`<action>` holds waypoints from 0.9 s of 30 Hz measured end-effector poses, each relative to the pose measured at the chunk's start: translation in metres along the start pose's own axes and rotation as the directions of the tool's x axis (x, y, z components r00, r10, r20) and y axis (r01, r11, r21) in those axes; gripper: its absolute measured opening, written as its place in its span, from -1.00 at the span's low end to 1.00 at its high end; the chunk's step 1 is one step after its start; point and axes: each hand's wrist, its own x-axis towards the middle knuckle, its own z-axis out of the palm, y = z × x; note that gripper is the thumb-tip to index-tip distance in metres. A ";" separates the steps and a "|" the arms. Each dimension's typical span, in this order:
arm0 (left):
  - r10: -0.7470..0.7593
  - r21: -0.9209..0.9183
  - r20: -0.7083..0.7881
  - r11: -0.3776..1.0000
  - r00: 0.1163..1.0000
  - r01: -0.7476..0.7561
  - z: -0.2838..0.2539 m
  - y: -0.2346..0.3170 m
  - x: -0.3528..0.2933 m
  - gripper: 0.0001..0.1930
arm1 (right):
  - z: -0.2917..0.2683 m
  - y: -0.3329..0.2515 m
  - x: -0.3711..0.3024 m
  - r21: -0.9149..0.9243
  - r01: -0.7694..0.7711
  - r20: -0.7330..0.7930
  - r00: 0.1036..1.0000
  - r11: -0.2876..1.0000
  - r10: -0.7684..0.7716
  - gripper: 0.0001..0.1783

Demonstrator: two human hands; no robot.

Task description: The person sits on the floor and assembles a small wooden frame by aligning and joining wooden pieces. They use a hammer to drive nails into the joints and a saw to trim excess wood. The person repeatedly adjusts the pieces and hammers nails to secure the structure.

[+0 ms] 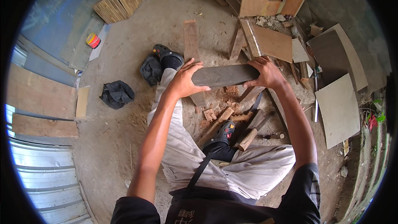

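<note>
A short, dark grey wooden board [226, 76] is held level in front of me, above the floor and my legs. My left hand [186, 79] grips its left end, thumb on the near edge and fingers over the far edge. My right hand [265, 73] is closed round the right end in the same way. Beneath the board a longer brown plank [191, 37] runs away from me, its middle partly hidden. Broken wood pieces [210, 114] and reddish shavings lie below, by my right shoe [224, 132].
Wood offcuts [248, 139] lie between my legs. A wooden frame with a panel [271, 43] stands far right, near loose grey sheets [339, 110]. At left are a black bag [117, 94] and a red-yellow tub [93, 40]. Stacked boards [124, 0] lean at the back left.
</note>
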 end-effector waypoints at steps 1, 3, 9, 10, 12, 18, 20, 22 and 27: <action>0.006 -0.003 0.000 1.000 1.000 -0.006 -0.001 -0.001 0.001 -0.10 | -0.001 -0.001 0.001 0.005 0.000 -0.007 1.000 1.000 0.000 0.01; 0.028 -0.012 0.001 1.000 1.000 -0.028 -0.002 -0.002 0.002 -0.08 | -0.003 -0.004 0.002 0.006 -0.010 0.001 1.000 1.000 0.010 0.00; 0.035 0.021 0.010 0.999 0.999 -0.035 -0.004 0.002 0.001 -0.02 | -0.015 -0.008 -0.005 0.007 -0.022 0.010 1.000 1.000 0.022 0.06; 0.007 -0.003 -0.017 1.000 1.000 -0.007 -0.003 0.002 -0.002 0.00 | -0.018 -0.006 -0.010 -0.011 -0.048 -0.011 0.999 0.999 0.048 0.07; -0.037 -0.054 -0.077 0.998 0.996 0.033 -0.004 0.002 -0.012 0.03 | -0.023 -0.002 -0.024 -0.028 -0.090 -0.041 0.995 0.995 0.089 0.08; -0.055 -0.158 -0.232 0.987 0.971 0.018 -0.003 -0.009 -0.042 -0.05 | -0.033 0.016 -0.067 0.022 -0.368 0.124 0.923 0.929 0.363 0.15; -0.122 -0.230 -0.210 0.970 0.970 0.072 -0.001 -0.013 -0.046 -0.07 | -0.032 0.018 -0.071 0.057 -0.336 0.111 0.938 0.940 0.328 0.12; -0.081 -0.214 -0.251 0.977 0.965 0.027 0.000 -0.015 -0.048 -0.09 | -0.030 0.018 -0.070 0.074 -0.318 0.092 0.946 0.945 0.311 0.07; -0.061 -0.157 -0.241 0.987 0.969 0.023 0.000 -0.024 -0.048 -0.12 | -0.029 0.017 -0.065 0.149 -0.326 0.076 0.945 0.933 0.318 0.04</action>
